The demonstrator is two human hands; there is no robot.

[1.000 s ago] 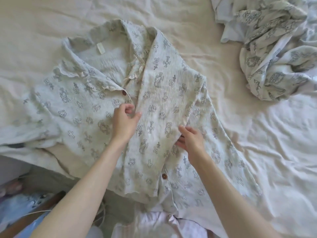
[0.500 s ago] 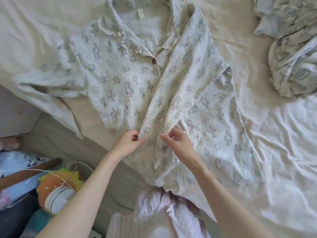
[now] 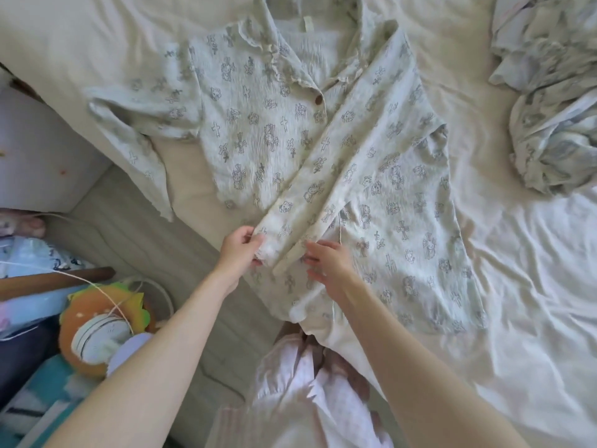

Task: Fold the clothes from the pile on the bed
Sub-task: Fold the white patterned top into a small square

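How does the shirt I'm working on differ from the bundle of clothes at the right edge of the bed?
The printed shirt lies spread out, collar away from the person, while the clothes pile is crumpled in a heap. The left hand pinches the shirt's front edge and the right hand rests on it with straight fingers; nothing touches the pile. The shirt shows a brown button; none is visible on the pile. Both are pale fabric with a similar grey print, on the same bed sheet.

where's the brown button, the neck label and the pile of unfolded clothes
brown button [image 3: 319, 99], head view, centre of the button on the shirt front
neck label [image 3: 303, 26], head view, middle of the white tag
pile of unfolded clothes [image 3: 555, 124], head view, crumpled printed fabric
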